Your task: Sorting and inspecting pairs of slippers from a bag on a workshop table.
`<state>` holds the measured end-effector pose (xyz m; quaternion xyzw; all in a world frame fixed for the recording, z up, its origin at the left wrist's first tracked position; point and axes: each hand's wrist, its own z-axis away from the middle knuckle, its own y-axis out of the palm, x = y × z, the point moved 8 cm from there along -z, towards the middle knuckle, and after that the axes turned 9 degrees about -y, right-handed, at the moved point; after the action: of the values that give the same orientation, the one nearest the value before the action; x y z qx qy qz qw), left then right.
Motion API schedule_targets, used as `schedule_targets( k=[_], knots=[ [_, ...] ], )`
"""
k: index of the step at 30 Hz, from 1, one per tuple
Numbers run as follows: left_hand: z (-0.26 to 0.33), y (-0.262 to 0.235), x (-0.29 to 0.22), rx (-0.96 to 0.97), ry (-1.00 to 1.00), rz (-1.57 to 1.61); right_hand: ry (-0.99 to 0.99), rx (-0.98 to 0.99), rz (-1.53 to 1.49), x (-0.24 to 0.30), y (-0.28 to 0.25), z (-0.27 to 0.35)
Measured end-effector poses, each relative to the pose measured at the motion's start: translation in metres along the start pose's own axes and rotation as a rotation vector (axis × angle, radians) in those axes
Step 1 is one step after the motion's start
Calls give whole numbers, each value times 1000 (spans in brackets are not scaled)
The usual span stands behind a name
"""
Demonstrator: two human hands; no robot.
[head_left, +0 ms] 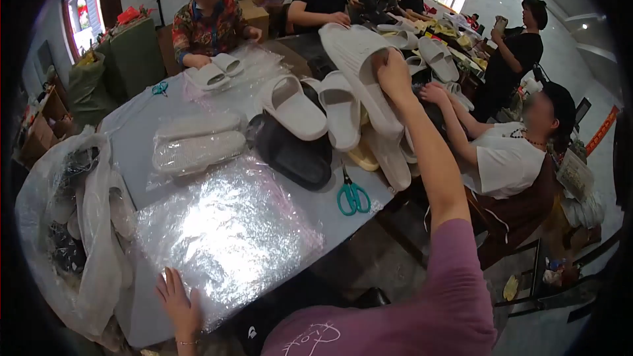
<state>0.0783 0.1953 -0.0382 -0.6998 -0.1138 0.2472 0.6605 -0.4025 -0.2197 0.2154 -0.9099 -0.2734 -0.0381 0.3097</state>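
- Far left, a cloudy plastic bag (pixel 99 237) slumps against the table edge. It's all crinkles, so the pale and dark stuff inside is tough to make out.
- Left hand (pixel 178 306): forearm is mostly cut off at the bottom. Fingers are up and a bit spread, thumb out, not gripping anything I can see. It's at the lower left edge of the film; can't tell how hard it's pressing, if at all.
- Wrapped pair (pixel 201 151): ribbed, pale soles under clear wrap, lying side by side.
- Clear film (pixel 224 237): thin, wrinkly, shiny. Glare washes out the middle, so no clue how many layers.
- Dark slipper (pixel 293 155): smooth, rounded, partly covered by a pale slipper (pixel 295 109) with a wide strap.
- Teal-handled scissors (pixel 353 199): loops toward the person, blade tips hard to see by the pile.
- Big pale slipper (pixel 356 59): held tilted above the pile, smooth and chunky.
- Right hand (pixel 394 78): arm stretched out, fist closed around that slipper near the strap; fingertips hidden.
- Right side: a co-worker in a white top (pixel 511 165), one hand partly blocked by the outstretched arm.
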Motion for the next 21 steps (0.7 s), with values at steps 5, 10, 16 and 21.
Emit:
schedule_targets(
  k=[5, 10, 16, 21],
  knots=[
    [-5, 0, -11, 8, 45, 50, 385, 461, 315, -132, 78, 25],
    [1, -3, -8, 20, 17, 44, 555, 535, 179, -127, 103, 51],
    [0, -2, -7, -5, 51, 50, 412, 329, 306, -106, 70, 42],
    [1, -8, -10, 0, 36, 71, 92, 51, 307, -29, 40, 50]
  ],
)
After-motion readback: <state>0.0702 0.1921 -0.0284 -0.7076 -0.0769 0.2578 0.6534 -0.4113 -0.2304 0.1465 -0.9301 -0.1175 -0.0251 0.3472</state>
